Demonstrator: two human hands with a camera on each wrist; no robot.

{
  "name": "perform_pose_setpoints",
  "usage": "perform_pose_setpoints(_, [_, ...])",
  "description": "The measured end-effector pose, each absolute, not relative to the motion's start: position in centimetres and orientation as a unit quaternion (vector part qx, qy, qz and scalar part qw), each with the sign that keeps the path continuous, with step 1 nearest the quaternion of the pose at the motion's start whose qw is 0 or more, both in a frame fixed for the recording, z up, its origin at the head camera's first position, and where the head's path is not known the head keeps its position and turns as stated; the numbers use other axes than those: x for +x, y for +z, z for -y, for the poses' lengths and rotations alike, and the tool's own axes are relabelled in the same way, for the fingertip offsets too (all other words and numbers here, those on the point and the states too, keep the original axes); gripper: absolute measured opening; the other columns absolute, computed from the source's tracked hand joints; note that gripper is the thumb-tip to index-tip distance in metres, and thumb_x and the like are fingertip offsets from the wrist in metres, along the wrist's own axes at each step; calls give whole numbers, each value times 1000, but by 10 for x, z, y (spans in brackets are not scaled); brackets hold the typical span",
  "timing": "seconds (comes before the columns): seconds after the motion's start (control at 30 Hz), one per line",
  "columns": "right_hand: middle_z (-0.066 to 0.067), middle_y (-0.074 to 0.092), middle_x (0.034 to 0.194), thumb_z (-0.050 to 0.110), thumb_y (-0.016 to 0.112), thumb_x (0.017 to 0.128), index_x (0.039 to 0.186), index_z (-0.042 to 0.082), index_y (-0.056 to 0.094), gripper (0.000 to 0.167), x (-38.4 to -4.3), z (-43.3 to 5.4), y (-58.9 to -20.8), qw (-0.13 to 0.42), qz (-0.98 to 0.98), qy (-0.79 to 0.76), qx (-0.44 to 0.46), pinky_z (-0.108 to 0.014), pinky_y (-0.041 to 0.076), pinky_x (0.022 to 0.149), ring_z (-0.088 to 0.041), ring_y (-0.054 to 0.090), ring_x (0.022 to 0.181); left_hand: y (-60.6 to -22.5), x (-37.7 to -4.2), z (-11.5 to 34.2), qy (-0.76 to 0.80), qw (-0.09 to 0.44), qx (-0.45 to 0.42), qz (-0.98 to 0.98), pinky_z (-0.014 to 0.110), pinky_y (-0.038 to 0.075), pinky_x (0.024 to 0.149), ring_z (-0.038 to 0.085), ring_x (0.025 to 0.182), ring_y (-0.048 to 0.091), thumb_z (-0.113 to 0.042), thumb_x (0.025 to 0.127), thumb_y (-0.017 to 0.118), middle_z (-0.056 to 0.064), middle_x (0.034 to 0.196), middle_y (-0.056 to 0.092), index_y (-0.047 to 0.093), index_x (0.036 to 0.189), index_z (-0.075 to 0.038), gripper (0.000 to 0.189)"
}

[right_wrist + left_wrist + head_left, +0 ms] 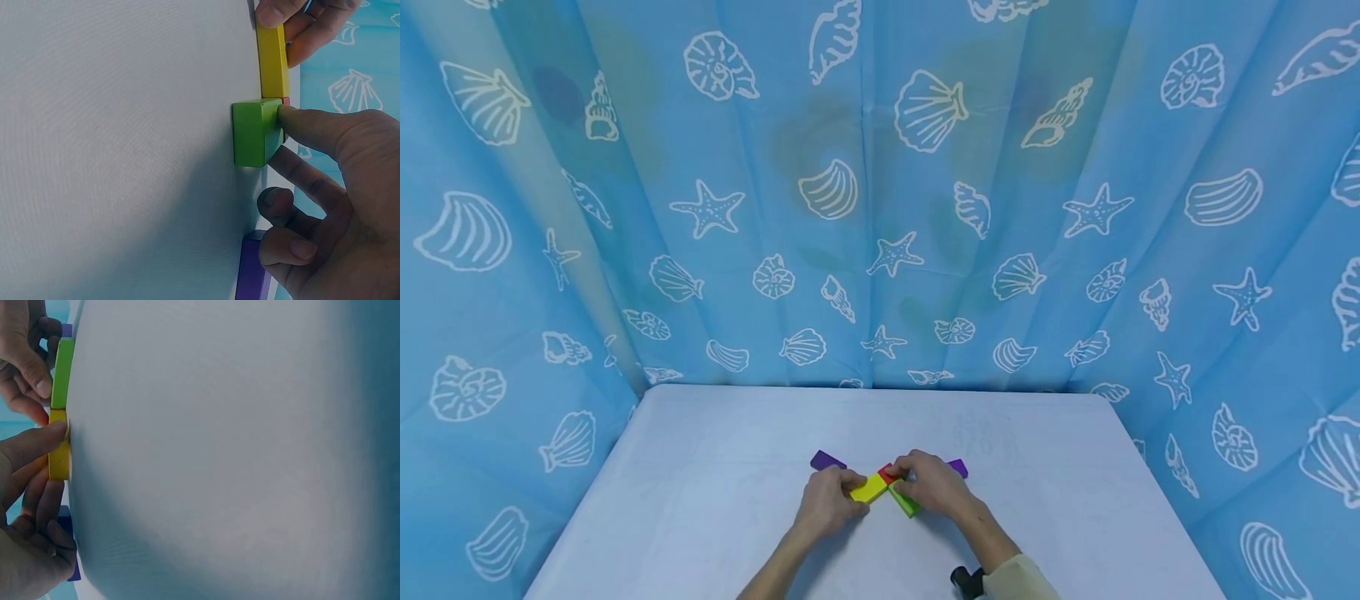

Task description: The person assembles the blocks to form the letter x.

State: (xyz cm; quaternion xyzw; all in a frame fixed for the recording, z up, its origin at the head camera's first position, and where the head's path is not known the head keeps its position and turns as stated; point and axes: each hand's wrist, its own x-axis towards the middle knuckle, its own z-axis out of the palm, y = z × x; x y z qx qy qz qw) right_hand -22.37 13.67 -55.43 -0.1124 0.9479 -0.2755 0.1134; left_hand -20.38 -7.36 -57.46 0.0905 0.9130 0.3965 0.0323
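Note:
My left hand pinches the left end of a yellow block, its thumb on the near side and fingers behind. The other end of the yellow block meets a red block and a green block, forming an angled join. At that join, my right hand holds the green block, thumb against it, with the index fingertip at the red block. The red block is mostly hidden by the fingers. Beyond my left hand lies one purple block; another purple block shows past my right hand.
All the blocks are on a table with a white cloth. A blue curtain with white shell prints hangs behind the table and along both sides. A black device sits by the right wrist, next to a pale sleeve.

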Motion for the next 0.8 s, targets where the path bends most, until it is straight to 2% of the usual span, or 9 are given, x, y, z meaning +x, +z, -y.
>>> perform_pose_setpoints(0.37, [5, 64, 100, 21, 77, 89, 109, 21, 75, 20, -225, -135, -553, 115, -946, -281, -111, -47, 52, 96, -17, 58, 93, -574, -206, 75, 405, 43, 99, -908, 36, 57, 79, 12, 82, 63, -10, 73, 89, 1, 96, 74, 77, 110, -8, 38])
perform_pose_setpoints(0.8, [6, 64, 98, 22, 78, 88, 108, 21, 75, 20, -226, -135, -555, 120, -947, -276, -111, -47, 53, 95, -15, 58, 90, -575, -206, 76, 379, 54, 103, -918, 34, 52, 78, 13, 84, 55, -15, 73, 90, -2, 95, 61, 75, 111, -11, 41])
